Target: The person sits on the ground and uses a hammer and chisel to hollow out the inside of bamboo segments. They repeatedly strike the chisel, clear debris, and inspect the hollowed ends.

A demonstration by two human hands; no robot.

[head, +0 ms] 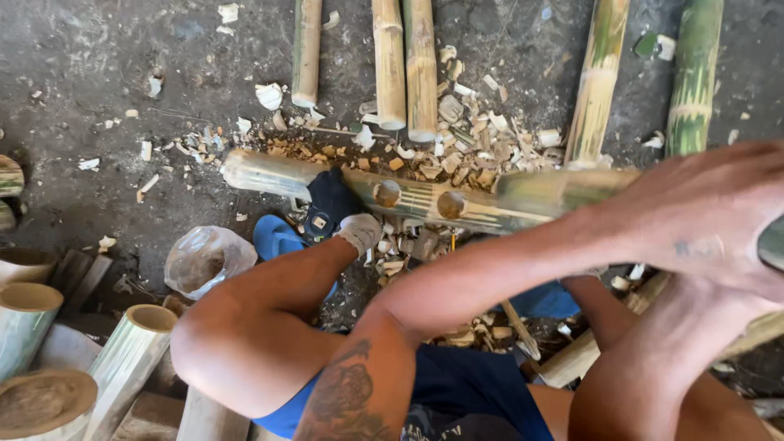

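Head view, 2 hands (pixel 702 220) raised close, grip on bamboo pole (pixel 425 200)

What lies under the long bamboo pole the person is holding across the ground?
Under the bamboo pole lie pale wood chips on the dirt floor. A socked foot on a blue sandal sits against its near side. Whatever is directly beneath the pole is hidden.

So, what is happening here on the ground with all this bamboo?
A person sits on the ground working a long bamboo pole that lies across in front of them. A foot in a blue sandal braces the pole, and both hands are at its right end, close to the camera and blurred. The pole has two round holes. Wood chips lie around it, and cut bamboo sections lie at the left.
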